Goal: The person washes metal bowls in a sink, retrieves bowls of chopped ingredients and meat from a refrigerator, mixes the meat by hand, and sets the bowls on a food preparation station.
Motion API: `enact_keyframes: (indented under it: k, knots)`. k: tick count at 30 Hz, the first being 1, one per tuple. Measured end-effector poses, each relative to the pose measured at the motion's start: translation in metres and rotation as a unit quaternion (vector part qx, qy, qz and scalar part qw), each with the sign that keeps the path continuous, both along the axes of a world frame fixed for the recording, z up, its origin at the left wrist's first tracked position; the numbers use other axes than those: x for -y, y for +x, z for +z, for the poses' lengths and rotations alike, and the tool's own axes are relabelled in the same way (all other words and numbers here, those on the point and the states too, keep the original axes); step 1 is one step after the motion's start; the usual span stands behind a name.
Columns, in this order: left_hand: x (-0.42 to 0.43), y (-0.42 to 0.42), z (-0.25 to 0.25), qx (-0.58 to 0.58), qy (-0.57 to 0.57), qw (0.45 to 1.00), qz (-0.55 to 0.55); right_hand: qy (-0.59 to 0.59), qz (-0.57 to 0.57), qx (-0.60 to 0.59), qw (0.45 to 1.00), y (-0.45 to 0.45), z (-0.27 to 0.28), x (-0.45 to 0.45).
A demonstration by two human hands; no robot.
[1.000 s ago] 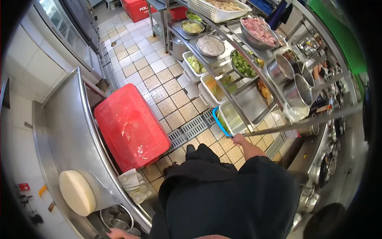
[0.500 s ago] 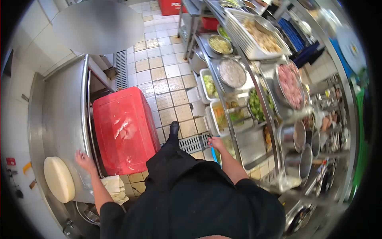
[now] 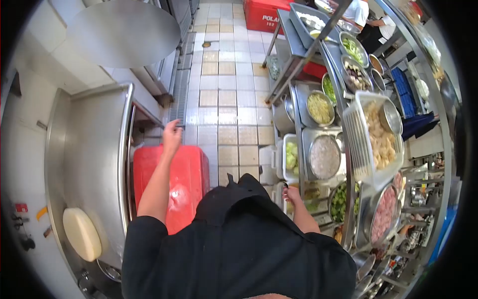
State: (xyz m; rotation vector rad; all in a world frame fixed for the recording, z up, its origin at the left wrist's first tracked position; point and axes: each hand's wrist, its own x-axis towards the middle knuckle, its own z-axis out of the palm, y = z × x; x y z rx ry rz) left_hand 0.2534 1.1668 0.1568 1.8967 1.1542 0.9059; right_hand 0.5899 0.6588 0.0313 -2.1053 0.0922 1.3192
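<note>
Two bare hands in a kitchen aisle; clock positions from the wearer, 12 straight ahead. At 2, the right hand (image 3: 294, 194) is curled in, apparently around a dark item (image 3: 286, 185) too small to identify, near the rack (image 3: 350, 209). Between 10 and 11, the red bin (image 3: 186, 197); past its far edge, at 11, the left hand (image 3: 172, 135) is loose, holding nothing visible. At 9, a round board (image 3: 82, 235). At 2, farther, a basket (image 3: 357, 134) of food; at 12, distant, a red box (image 3: 264, 15). Progress: food already stands on the rack, unhandled; the passage alongside appears under way, unfinished. Versus half a second earlier, the left hand has left the bench (image 3: 97, 149) and the right has advanced along the rack.
</note>
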Motion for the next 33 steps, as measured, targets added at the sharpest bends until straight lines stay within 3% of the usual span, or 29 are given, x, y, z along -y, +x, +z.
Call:
enact_keyframes:
  k: [5, 12, 17, 22, 26, 28, 30, 31, 33]
  knots:
    - [-0.103, 0.113, 0.039, 0.027, -0.003, 0.996, -0.084, 0.002, 0.099, -0.030, 0.995, 0.083, -0.014, -0.126]
    - [-0.303, 0.099, 0.042, 0.099, -0.020, 0.993, 0.058, -0.022, 0.180, -0.025, 0.983, 0.194, -0.008, -0.335]
    - [-0.409, 0.067, 0.175, 0.138, 0.055, 0.974, 0.171, 0.022, 0.256, 0.013, 0.966, 0.246, 0.014, -0.480]
    - [-0.523, 0.046, 0.247, 0.004, 0.229, 0.910, 0.345, 0.087, 0.290, 0.031, 0.953, 0.272, 0.035, -0.618]
    - [-0.590, 0.061, 0.255, 0.001, 0.298, 0.848, 0.437, 0.147, 0.256, 0.001, 0.955, 0.294, 0.016, -0.672]
    - [-0.598, 0.078, 0.246, -0.017, 0.322, 0.820, 0.474, 0.123, 0.288, 0.006, 0.950, 0.302, 0.048, -0.673]
    - [-0.610, 0.085, 0.234, -0.007, 0.357, 0.782, 0.511, 0.149, 0.381, 0.081, 0.909, 0.303, 0.081, -0.683]
    - [-0.616, 0.088, 0.229, 0.065, 0.350, 0.785, 0.508, 0.148, 0.402, 0.106, 0.897, 0.304, 0.096, -0.694]
    - [-0.622, 0.095, 0.227, 0.040, 0.335, 0.763, 0.551, 0.073, 0.342, 0.093, 0.932, 0.305, 0.120, -0.710]
